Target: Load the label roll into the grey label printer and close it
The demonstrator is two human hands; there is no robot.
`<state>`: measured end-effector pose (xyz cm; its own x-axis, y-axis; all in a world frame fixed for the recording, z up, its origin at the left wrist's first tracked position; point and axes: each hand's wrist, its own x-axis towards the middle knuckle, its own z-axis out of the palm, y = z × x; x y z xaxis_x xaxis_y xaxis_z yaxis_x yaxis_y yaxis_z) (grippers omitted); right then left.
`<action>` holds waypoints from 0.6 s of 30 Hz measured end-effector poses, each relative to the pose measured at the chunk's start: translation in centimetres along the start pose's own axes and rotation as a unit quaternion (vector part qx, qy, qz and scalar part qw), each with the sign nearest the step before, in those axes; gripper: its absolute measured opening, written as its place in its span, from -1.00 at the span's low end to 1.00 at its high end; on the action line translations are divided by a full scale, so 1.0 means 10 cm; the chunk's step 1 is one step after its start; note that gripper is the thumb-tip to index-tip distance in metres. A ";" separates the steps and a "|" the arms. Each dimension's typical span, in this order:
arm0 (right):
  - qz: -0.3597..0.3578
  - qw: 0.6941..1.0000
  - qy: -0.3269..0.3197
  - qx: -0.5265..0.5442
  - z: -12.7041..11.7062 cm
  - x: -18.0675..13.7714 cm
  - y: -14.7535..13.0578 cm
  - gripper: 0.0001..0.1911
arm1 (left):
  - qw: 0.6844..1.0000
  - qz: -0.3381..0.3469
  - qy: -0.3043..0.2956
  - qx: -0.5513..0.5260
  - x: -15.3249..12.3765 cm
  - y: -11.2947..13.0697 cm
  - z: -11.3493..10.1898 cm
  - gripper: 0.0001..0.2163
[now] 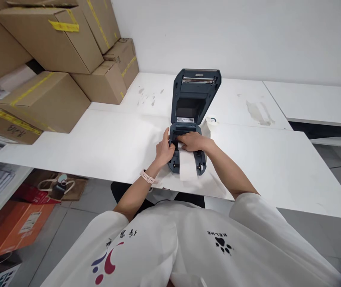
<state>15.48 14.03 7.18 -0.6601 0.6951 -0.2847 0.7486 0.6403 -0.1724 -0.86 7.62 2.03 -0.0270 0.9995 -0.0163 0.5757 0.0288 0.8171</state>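
Note:
A dark grey label printer [192,119] stands on the white table [104,139] with its lid swung up and open. A strip of white paper [187,165] runs out of its front toward me. My left hand [164,150] grips the printer's left side, thumb up along the edge, fingers curled. My right hand [193,141] lies inside the open bay with its fingers pressed down on the paper roll there. A pale watch sits on my left wrist.
Cardboard boxes [47,99] with yellow tape are stacked at the table's far left. A roll of tape [212,120] lies just right of the printer. An orange box [14,227] and a bag sit on the floor at left. Another white table [316,99] adjoins at right.

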 end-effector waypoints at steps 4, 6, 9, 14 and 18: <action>-0.132 0.977 0.003 0.170 -0.22 -0.41 0.30 -0.55 | 1.000 -0.001 0.000 -0.018 -0.02 0.00 -0.01 -0.22; -0.175 0.938 0.069 0.292 -0.21 -0.81 0.52 -0.53 | 1.000 -0.007 -0.004 -0.025 -0.04 -0.01 -0.02 -0.24; -0.137 0.874 0.190 0.427 0.05 -1.39 0.81 -0.57 | 0.999 -0.011 -0.005 -0.047 -0.05 -0.01 -0.02 -0.27; 0.074 0.815 0.290 0.497 0.69 -1.70 1.02 -0.58 | 0.998 -0.015 -0.004 -0.060 -0.07 0.04 -0.03 -0.31; 0.143 0.841 0.265 0.449 0.93 -1.49 1.13 -0.51 | 0.997 -0.031 -0.007 -0.064 -0.09 0.09 -0.04 -0.32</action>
<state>34.36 7.84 0.75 -0.2011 0.9794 -0.0161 0.4704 0.0822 -0.8786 -0.69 6.70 2.99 -0.0478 0.9960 -0.0758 0.4642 0.0894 0.8812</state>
